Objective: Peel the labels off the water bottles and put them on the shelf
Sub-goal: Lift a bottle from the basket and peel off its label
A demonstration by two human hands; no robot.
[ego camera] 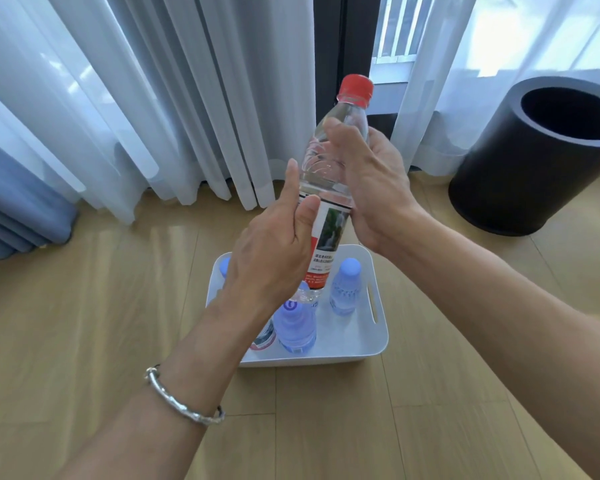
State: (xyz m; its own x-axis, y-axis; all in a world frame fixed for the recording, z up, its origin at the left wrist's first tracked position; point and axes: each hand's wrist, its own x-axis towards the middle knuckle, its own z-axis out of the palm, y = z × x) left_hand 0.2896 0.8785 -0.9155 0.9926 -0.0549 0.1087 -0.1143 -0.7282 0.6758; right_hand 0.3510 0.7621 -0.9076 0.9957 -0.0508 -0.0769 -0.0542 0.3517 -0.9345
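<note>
A clear water bottle [321,161] with a red cap is held tilted in the air above a white basket [368,344]. Its red and white label [326,244] wraps the lower half. My right hand [371,185] grips the bottle's upper body from the right. My left hand [274,258] holds the label part, thumb pressed on the label's top edge and forefinger straight up. In the basket stand blue-capped bottles [345,289] [295,323], and a red-labelled one [264,339] shows partly behind my left wrist.
A black round bin [520,174] stands on the wooden floor at the right. White sheer curtains [153,98] and a blue curtain [14,209] hang behind. No shelf is in view. Open floor lies left and in front of the basket.
</note>
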